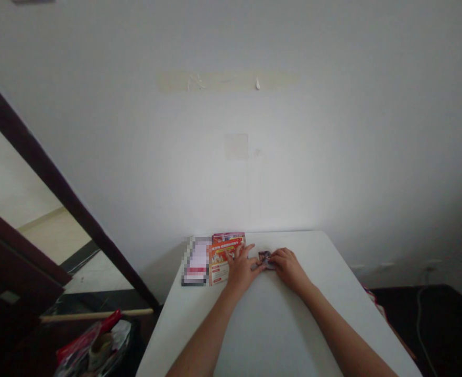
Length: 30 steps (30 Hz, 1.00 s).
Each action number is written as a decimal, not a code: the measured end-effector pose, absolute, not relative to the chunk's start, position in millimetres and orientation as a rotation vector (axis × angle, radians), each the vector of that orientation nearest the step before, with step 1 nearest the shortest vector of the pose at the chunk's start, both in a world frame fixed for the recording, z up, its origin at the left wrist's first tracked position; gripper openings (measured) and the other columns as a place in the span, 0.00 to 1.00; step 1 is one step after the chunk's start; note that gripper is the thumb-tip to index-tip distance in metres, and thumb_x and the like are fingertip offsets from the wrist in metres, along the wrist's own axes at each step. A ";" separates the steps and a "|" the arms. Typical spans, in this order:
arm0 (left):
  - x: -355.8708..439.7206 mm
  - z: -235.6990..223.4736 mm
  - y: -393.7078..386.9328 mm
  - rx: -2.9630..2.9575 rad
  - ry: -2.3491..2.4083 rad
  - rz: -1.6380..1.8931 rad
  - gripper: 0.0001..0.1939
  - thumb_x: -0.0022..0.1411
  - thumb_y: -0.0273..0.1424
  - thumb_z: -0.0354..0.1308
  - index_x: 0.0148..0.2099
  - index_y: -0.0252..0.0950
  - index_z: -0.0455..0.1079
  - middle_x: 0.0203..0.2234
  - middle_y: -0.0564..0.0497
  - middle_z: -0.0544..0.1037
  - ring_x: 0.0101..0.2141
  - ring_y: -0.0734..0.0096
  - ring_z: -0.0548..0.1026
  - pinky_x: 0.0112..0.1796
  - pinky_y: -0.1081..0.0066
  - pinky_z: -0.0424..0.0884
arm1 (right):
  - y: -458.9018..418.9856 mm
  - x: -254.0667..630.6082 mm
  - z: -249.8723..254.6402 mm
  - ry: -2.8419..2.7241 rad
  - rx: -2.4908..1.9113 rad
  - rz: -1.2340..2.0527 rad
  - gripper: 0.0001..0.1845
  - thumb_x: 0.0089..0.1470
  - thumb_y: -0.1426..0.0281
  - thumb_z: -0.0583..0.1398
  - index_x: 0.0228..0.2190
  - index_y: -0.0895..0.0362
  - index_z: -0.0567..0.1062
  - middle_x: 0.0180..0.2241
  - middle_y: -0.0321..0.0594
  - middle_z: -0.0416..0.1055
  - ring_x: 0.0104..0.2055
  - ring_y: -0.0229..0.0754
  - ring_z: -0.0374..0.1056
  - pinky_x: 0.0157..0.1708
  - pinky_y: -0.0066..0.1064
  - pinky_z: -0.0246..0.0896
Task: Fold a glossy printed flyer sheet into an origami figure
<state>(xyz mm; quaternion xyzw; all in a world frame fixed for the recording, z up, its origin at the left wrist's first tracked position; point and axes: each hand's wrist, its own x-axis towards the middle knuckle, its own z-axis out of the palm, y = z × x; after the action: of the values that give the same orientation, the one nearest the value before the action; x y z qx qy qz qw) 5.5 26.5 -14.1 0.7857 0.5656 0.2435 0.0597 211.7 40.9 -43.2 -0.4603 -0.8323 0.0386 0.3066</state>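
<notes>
Both my arms reach out over a white table (278,324). My left hand (241,268) lies with fingers spread, partly over an orange and red printed leaflet (221,256); its thumb touches a small dark folded piece of paper (265,258). My right hand (288,266) has its fingers curled and pressed onto that small piece from the right. The piece lies on the table between the two hands, mostly covered by fingertips.
A blurred-out rectangular item (196,261) lies left of the leaflet. The white wall (231,131) stands just behind the table's far edge. On the floor at the lower left are a bag of rubbish (93,345), a wooden stick (93,315) and a dark door frame (58,183).
</notes>
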 end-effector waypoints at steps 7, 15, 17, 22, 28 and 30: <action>7.2 -18.5 28.7 2.343 1.721 0.775 0.09 0.61 0.46 0.61 0.36 0.51 0.80 0.61 0.58 0.69 0.63 0.50 0.57 0.60 0.29 0.33 | 42.6 221.3 -42.4 -2.167 -1.139 0.157 0.07 0.52 0.69 0.64 0.36 0.50 0.79 0.40 0.37 0.78 0.51 0.48 0.67 0.54 0.44 0.59; 7.3 -13.5 27.5 2.300 1.719 0.767 0.09 0.62 0.44 0.61 0.37 0.50 0.80 0.61 0.57 0.69 0.63 0.51 0.57 0.62 0.32 0.35 | 50.4 227.8 -50.5 -2.156 -1.116 0.266 0.05 0.57 0.65 0.63 0.32 0.49 0.80 0.42 0.37 0.79 0.56 0.49 0.66 0.56 0.49 0.61; 7.3 -11.8 26.6 2.300 1.717 0.757 0.09 0.62 0.44 0.61 0.37 0.50 0.80 0.60 0.56 0.70 0.63 0.51 0.58 0.61 0.32 0.36 | 51.2 227.8 -51.8 -2.146 -1.105 0.289 0.06 0.58 0.65 0.62 0.32 0.49 0.80 0.42 0.38 0.79 0.56 0.49 0.66 0.56 0.49 0.62; 6.0 -12.8 26.2 2.341 1.696 0.765 0.10 0.58 0.45 0.64 0.41 0.51 0.80 0.61 0.55 0.69 0.63 0.52 0.58 0.62 0.34 0.37 | 50.8 226.8 -52.1 -2.125 -1.089 0.290 0.07 0.59 0.65 0.61 0.34 0.49 0.81 0.42 0.39 0.79 0.56 0.48 0.67 0.56 0.48 0.63; 4.3 -16.9 27.8 2.378 1.714 0.740 0.18 0.58 0.48 0.63 0.51 0.60 0.75 0.64 0.56 0.65 0.63 0.49 0.57 0.61 0.32 0.39 | 52.2 227.2 -51.2 -2.147 -1.056 0.269 0.09 0.61 0.64 0.59 0.36 0.50 0.80 0.42 0.39 0.79 0.55 0.47 0.68 0.55 0.45 0.63; 4.3 -16.7 27.7 2.376 1.716 0.714 0.16 0.60 0.48 0.61 0.51 0.60 0.75 0.64 0.57 0.64 0.63 0.49 0.56 0.61 0.31 0.36 | 52.4 227.4 -50.8 -2.157 -1.044 0.276 0.10 0.61 0.63 0.58 0.35 0.50 0.80 0.42 0.39 0.79 0.55 0.47 0.68 0.56 0.46 0.62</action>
<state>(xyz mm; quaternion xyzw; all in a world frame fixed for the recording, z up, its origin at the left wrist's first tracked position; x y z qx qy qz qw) 4.3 27.7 -16.7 0.7861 0.5677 0.2363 0.0624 227.4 52.4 -50.8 -0.4044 -0.8353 0.1069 0.3568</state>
